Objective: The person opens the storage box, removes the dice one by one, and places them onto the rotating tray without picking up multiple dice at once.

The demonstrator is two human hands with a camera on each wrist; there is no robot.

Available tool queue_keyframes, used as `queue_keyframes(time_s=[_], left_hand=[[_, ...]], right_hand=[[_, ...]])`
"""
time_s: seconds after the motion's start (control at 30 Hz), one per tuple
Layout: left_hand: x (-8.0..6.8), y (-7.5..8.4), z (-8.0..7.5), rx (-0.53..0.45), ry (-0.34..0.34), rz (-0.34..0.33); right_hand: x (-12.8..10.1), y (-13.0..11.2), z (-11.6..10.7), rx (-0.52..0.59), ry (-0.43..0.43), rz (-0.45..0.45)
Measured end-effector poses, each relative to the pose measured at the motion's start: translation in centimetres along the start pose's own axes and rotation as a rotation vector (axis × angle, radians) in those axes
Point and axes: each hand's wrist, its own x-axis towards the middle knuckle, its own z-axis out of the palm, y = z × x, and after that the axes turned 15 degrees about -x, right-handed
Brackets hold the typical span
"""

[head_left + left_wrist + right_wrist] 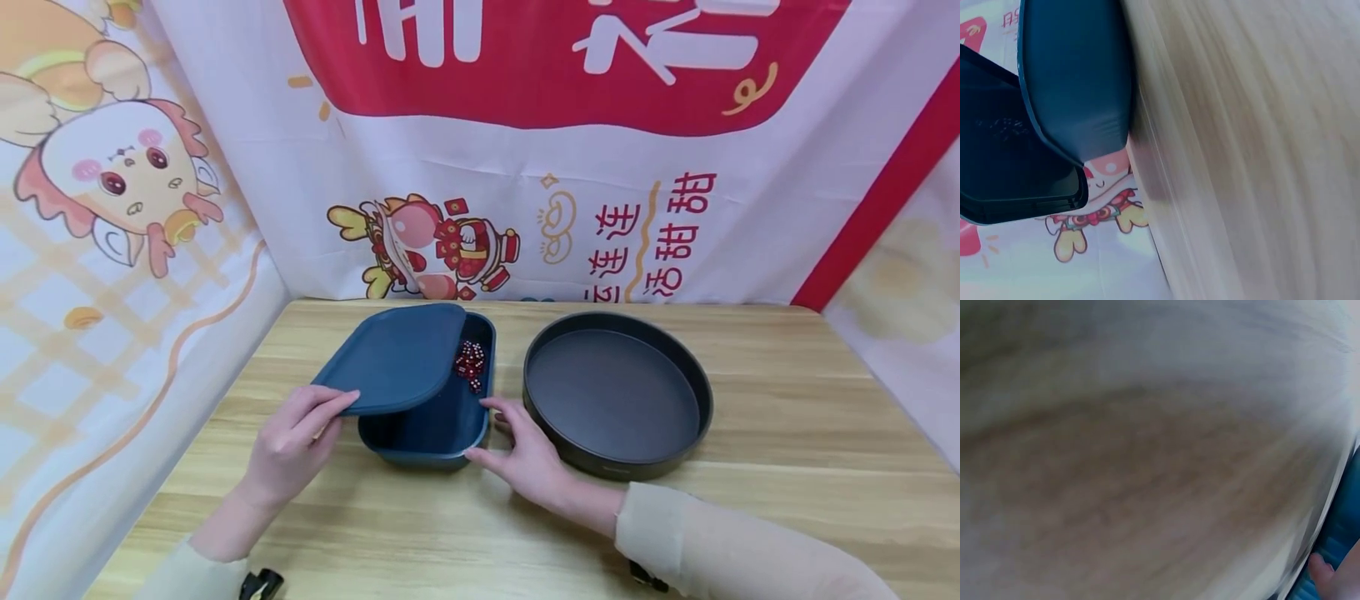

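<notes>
Your left hand (288, 446) has its grip on the near left corner of the blue lid (395, 358), fingers laid over the top edge and the thumb hidden beneath, so the lid looks pinched and tilted up off the blue box (442, 421). That lid rests askew across the box's left and rear part, leaving the right side and the near end uncovered. Your right hand (525, 454) sits at the box's near right corner with fingers fairly straight, spread and relaxed, fingertips touching the rim and outer wall; it clamps nothing. Inside the box, toward the far right, lies a small heap of red dice (470, 363), in plain sight past the lid's edge. Just beside your right hand, to its right, stands a round dark pan (697, 392), close to the box but not touching it; its near rim crowds the back of that hand. Box and pan both stand on the wooden worktop (787, 467), which also fills the blurred wrist views. Your left wrist camera shows the lid's underside (1079, 75) raised over the box's dark interior (1004, 150). A printed cloth backdrop (675, 167) with cartoon figures and red characters closes in the worktop behind and on both sides.
</notes>
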Motion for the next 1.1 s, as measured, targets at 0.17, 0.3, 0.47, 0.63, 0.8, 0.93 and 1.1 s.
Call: queue_keyframes(time_s=[0.17,0.3,0.47,0.63,0.8,0.93,1.1], left_hand=[[-0.5,-0.1,-0.5,0.004,0.092,-0.093],[-1.4,-0.3,-1.0,0.005,0.15,-0.195],[-2.1,-0.3,-1.6,0.03,0.204,-0.341],[-2.5,-0.3,-2.0,-0.004,0.265,-0.476],[-3.2,-0.7,-2.2,-0.018,0.303,-0.596],[-3.6,-0.8,-2.3,-0.034,0.306,-0.663],[-4.0,-0.7,-2.5,-0.048,0.306,-0.726]], right_hand=[[-0.3,0.0,-0.2,-0.071,-0.003,0.024],[-0.6,0.1,-0.2,-0.085,0.0,0.03],[-0.7,0.2,-0.2,-0.07,-0.017,0.022],[-0.8,0.3,-0.4,-0.07,-0.022,0.02],[-0.5,0.2,-0.5,-0.052,-0.041,0.004],[-0.1,-0.1,-0.4,-0.048,-0.06,-0.007],[0.1,-0.5,-0.1,-0.034,-0.069,0.014]])
